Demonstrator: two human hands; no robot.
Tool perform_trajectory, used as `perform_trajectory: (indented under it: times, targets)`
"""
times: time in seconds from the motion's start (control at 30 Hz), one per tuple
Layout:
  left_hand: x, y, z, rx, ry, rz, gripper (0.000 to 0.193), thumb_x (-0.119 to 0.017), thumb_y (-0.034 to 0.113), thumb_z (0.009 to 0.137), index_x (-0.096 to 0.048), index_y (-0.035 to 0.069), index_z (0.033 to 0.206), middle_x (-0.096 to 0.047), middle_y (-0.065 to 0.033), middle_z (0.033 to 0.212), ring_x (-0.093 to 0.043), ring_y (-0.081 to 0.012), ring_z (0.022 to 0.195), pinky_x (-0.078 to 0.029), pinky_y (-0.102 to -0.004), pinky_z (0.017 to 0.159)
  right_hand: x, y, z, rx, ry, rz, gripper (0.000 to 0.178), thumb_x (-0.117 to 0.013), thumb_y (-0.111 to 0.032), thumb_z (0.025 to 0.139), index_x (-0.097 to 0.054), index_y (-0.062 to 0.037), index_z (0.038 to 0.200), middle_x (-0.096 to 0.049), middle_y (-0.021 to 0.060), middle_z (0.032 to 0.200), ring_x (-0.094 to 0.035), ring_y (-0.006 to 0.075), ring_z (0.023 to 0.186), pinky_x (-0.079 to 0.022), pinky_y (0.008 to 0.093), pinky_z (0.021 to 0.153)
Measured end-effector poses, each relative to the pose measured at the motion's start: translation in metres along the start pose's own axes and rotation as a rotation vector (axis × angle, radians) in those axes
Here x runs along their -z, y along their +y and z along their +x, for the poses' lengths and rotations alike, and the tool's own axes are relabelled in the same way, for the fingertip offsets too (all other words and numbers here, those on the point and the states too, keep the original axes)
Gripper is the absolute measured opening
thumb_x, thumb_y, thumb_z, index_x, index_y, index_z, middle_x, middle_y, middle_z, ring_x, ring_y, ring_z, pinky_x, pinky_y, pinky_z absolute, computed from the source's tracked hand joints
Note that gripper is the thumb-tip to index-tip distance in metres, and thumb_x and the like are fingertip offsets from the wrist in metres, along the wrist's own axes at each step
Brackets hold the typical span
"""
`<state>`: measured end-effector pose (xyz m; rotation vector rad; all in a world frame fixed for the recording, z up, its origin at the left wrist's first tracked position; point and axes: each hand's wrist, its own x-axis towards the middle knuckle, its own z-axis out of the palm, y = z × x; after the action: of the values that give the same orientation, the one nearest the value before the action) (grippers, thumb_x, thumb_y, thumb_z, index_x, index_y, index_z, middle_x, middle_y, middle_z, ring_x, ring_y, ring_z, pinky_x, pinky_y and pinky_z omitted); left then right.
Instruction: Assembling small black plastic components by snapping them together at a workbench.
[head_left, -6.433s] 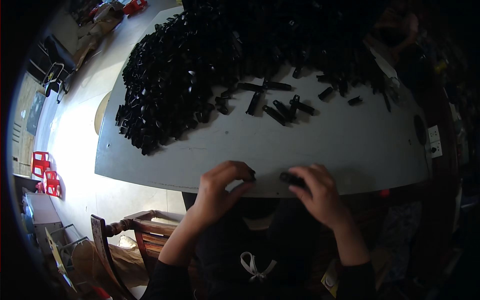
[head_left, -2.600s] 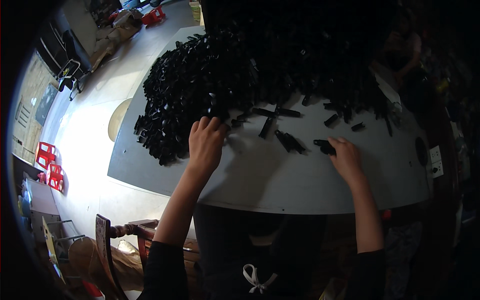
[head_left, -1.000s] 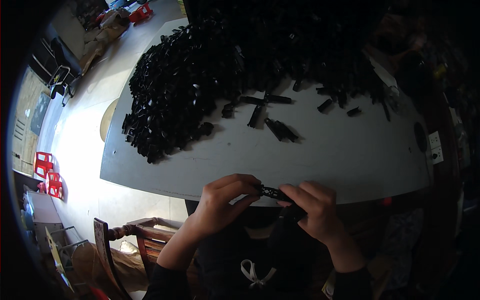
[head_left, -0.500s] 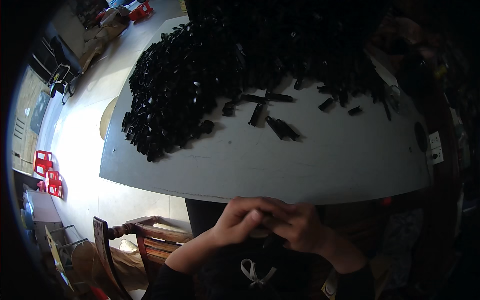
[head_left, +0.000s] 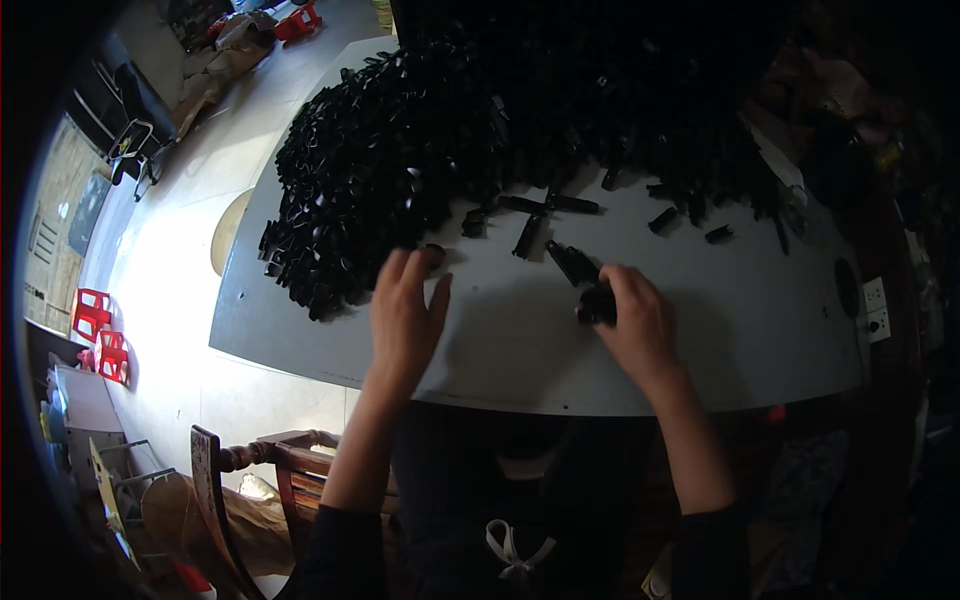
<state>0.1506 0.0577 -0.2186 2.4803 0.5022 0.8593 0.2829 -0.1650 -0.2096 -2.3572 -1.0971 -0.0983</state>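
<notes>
Parted since the earlier frame, the left hand (head_left: 405,312) stood open beside the heap (head_left: 380,165) and the right hand (head_left: 637,318) gripped a black part (head_left: 597,307) before it, where closeness risked knocking loose parts (head_left: 571,262).

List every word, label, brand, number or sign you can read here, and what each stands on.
No text can be read anywhere in the view.
Pile of black parts: too dark and small to show any lettering.
Black piece in the right hand: no legible marking.
Wall sockets: too small to tell.
</notes>
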Motion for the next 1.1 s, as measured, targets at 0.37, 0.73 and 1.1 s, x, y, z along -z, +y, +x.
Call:
perform_trajectory:
  times: [0.37,0.73,1.1]
  targets:
    - [-0.004,-0.004,0.029,-0.178,-0.188,0.164,0.027,-0.064,0.004,0.077,-0.064,0.005,0.103,-0.058,-0.0104,0.094,-0.056,-0.0276,0.087,-0.047,-0.0372,0.079,0.005,0.017,-0.005,-0.137,-0.132,0.028,0.028,-0.071,-0.003,0.074,-0.053,-0.0013,0.096,-0.064,0.0131,0.088,-0.065,0.0275,0.081,-0.05,0.037,0.068]
    - [0.014,0.048,-0.035,0.138,-0.435,-1.182,0.013,-0.07,-0.003,0.077,-0.062,-0.003,0.088,-0.066,-0.0202,0.104,-0.065,-0.0262,0.098,-0.052,-0.0367,0.088,0.036,-0.046,-0.062,0.097,0.035,0.474,0.03,-0.071,0.001,0.074,-0.063,-0.0005,0.103,-0.063,0.0093,0.076,-0.063,0.019,0.065,-0.048,0.0287,0.057]
    - [0.021,0.059,-0.043,-0.02,-0.441,-1.059,0.011,-0.07,-0.004,0.075,-0.067,0.0,0.084,-0.068,-0.016,0.105,-0.067,-0.0204,0.096,-0.053,-0.0308,0.084,0.054,-0.056,-0.066,0.186,-0.062,0.238,0.033,-0.073,-0.007,0.071,-0.064,-0.0006,0.102,-0.059,0.008,0.069,-0.06,0.0221,0.058,-0.045,0.0302,0.051]
